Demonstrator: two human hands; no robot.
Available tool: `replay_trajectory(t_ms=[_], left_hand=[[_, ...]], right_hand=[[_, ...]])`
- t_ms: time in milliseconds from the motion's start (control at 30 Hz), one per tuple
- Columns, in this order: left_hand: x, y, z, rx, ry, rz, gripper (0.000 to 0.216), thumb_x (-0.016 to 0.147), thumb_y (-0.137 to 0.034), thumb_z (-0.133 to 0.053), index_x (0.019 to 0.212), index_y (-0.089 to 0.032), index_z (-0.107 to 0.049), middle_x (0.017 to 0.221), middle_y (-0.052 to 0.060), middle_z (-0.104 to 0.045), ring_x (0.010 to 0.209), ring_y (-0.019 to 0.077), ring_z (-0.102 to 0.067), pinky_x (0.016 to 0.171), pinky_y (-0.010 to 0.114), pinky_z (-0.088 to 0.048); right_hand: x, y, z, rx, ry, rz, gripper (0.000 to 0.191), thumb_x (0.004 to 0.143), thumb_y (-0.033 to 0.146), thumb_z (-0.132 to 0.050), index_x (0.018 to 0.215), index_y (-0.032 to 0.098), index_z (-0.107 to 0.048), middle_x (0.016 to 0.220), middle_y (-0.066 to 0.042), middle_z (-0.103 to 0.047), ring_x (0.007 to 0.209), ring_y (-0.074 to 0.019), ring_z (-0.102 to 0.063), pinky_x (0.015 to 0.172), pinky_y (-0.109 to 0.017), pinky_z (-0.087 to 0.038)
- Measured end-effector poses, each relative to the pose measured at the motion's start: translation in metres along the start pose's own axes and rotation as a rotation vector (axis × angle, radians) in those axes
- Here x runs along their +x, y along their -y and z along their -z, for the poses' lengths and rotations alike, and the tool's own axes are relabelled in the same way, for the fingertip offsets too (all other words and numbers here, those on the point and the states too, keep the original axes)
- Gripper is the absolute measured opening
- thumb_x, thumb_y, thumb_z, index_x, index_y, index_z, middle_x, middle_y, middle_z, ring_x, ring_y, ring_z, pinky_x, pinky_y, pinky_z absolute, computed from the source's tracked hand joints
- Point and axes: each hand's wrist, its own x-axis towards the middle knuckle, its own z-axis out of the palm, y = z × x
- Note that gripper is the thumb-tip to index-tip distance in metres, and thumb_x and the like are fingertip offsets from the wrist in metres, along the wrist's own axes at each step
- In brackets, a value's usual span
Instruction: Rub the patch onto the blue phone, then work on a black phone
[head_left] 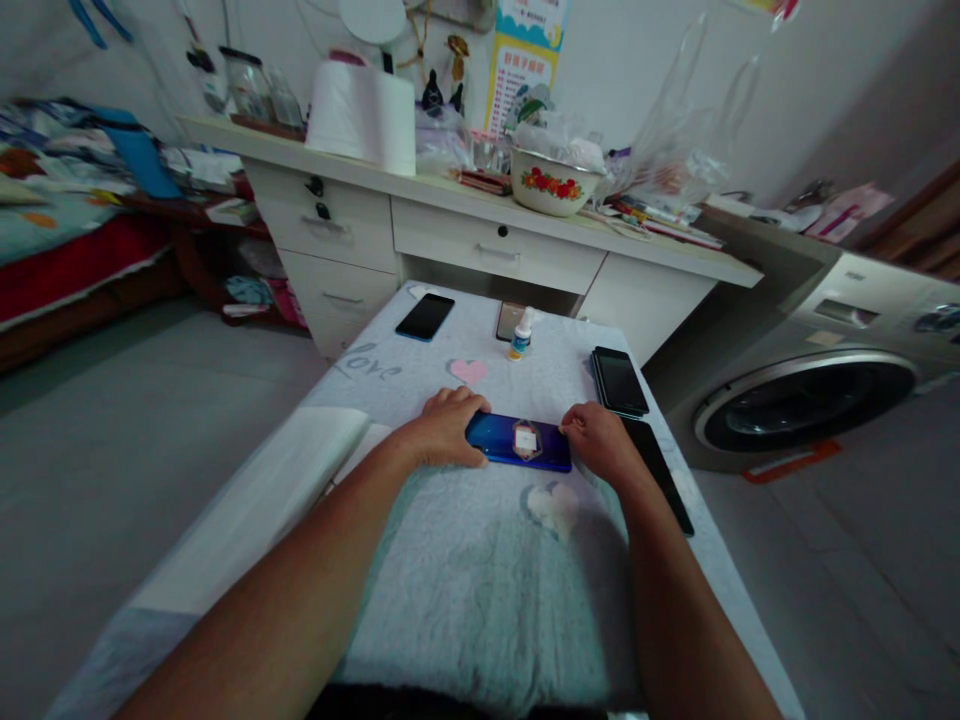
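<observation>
A shiny blue smartphone (504,440) lies back up on the cloth-covered table (480,590), with a ring-shaped fitting and a white square (526,440) on its back. My left hand (450,428) grips its left end, thumb at the near edge and fingers at the far edge. At the upper right corner, my right hand (596,435) is closed in a pinch against the phone; its fingertips are partly hidden. A small spray bottle (520,336) stands beyond the phone, in front of a gold-coloured phone (507,320).
A dark phone (426,316) lies at the far left of the table. Stacked phones (621,380) and a black tablet-like device (660,470) lie along the right edge. Folded white material (262,500) is at left. A white desk (495,240) and a washing machine (810,360) stand beyond.
</observation>
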Motion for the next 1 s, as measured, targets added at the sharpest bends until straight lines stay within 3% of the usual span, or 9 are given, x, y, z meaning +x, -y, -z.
replay_trajectory(t_ms=[333, 633, 1000], left_hand=[[0.001, -0.002, 0.002, 0.013, -0.007, 0.018, 0.066, 0.055, -0.049, -0.072, 0.114, -0.028, -0.052, 0.115, 0.004, -0.051, 0.109, 0.0277, -0.044, 0.092, 0.037, -0.038], [0.0, -0.004, 0.003, 0.022, -0.029, 0.049, 0.063, 0.054, -0.049, -0.072, 0.11, -0.027, -0.054, 0.114, 0.004, -0.054, 0.109, 0.0284, -0.045, 0.092, 0.038, -0.037], [0.001, 0.0, 0.0, 0.004, -0.066, 0.043, 0.065, 0.053, -0.05, -0.074, 0.11, -0.026, -0.055, 0.112, 0.004, -0.055, 0.107, 0.0279, -0.047, 0.092, 0.038, -0.037]], right_hand=[[-0.008, 0.0, 0.016, 0.105, 0.16, 0.034, 0.009, 0.076, 0.02, -0.061, 0.076, 0.017, -0.069, 0.075, -0.003, -0.065, 0.069, -0.0133, -0.056, 0.063, -0.022, -0.036], [0.001, -0.003, -0.002, 0.07, -0.083, -0.042, 0.015, 0.082, 0.021, -0.056, 0.084, 0.015, -0.069, 0.087, -0.006, -0.065, 0.08, -0.0141, -0.057, 0.073, -0.023, -0.038], [0.0, -0.003, 0.002, 0.105, 0.012, -0.051, 0.013, 0.079, 0.021, -0.059, 0.082, 0.015, -0.07, 0.083, -0.006, -0.067, 0.077, -0.0148, -0.058, 0.069, -0.023, -0.037]])
